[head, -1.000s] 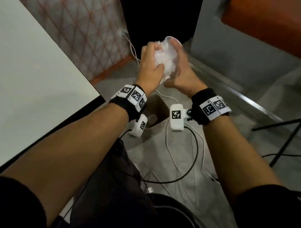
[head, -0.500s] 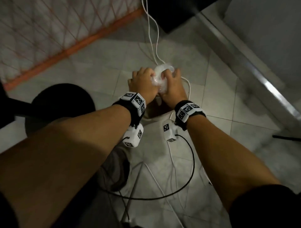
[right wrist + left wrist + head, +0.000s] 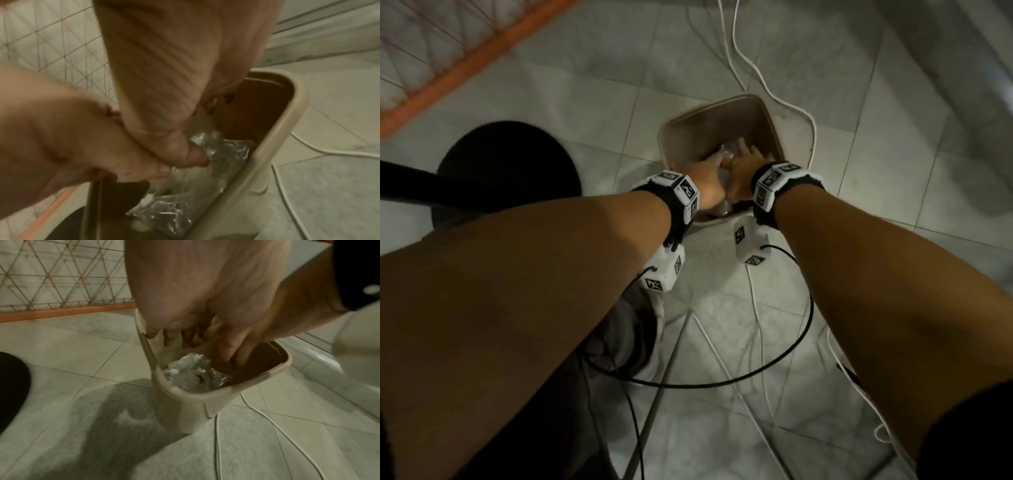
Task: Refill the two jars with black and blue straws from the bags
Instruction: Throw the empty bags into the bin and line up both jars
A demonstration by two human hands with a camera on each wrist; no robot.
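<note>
— Where is the crumpled clear bag?

— Inside the beige bin standing on the tiled floor, just below both hands.

— And the fingers?

— The left hand and the right hand reach into the bin's mouth side by side, fingers extended downward and loose, gripping nothing.

— Anything near the bin?

— A white cable runs along its right side; a round black base sits to the left; an orange-framed mesh panel lies at the far left.
</note>
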